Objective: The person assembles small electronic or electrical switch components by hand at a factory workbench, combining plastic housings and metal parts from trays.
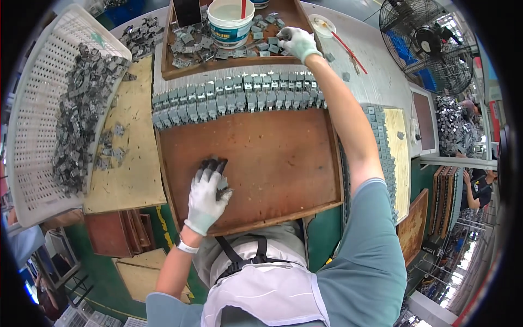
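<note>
My left hand, in a white glove with dark-stained fingertips, hovers over the left half of a shallow wooden tray. Its fingers curl round a small grey metal part that shows beside the thumb. Stretched far forward, my gloved right hand is at the right end of a second wooden tray. The fingers there are bent together, and what they hold is hidden. Loose grey metal parts lie in that far tray. Rows of similar parts stand side by side along the near tray's far edge.
A white bucket stands in the far tray. To the left, a white perforated basket holds many metal parts beside a plywood board. At right are a black fan, a red stick and another filled board.
</note>
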{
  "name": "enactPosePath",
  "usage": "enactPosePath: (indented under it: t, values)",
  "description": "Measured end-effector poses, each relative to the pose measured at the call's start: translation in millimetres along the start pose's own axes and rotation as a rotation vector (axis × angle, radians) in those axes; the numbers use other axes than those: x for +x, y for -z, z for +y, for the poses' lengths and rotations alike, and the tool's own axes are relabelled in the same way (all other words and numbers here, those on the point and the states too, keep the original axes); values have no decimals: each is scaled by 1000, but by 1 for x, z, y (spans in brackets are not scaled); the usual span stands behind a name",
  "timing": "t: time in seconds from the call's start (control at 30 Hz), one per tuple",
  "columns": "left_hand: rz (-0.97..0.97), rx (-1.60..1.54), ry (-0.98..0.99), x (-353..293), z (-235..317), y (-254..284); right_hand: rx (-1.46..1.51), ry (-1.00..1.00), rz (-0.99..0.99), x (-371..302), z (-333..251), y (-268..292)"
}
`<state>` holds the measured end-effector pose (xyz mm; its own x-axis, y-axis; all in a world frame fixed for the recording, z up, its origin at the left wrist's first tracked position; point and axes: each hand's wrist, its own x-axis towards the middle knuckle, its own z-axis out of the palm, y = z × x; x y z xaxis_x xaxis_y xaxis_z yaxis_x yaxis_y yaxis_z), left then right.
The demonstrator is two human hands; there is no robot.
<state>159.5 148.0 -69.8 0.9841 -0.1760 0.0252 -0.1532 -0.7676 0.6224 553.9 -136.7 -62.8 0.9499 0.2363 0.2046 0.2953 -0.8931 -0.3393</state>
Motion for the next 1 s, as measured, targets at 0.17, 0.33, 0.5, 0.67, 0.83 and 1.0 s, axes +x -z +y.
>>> enactPosePath:
  t: [0.17,0.33,0.5,0.67,0.83,1.0]
  values:
    - [-16,31,-14,6,-11,-2,-202,-99,-111,41,-9,-30]
    - [-15,45,25,12,0,5,-271,-91,-179,58,-12,-50]
    - [3,110,148,10,3,6,-182,-243,-120,59,-31,-42]
    - [106,50,74,12,-11,5,101,-90,160,14,-33,14]
    - [61,-1371,123,-4,-10,29,967,-30,-374,-150,-138,83]
    - [-16,-1466,-18,-14,14,36,683,159,-434,-266,-202,94]
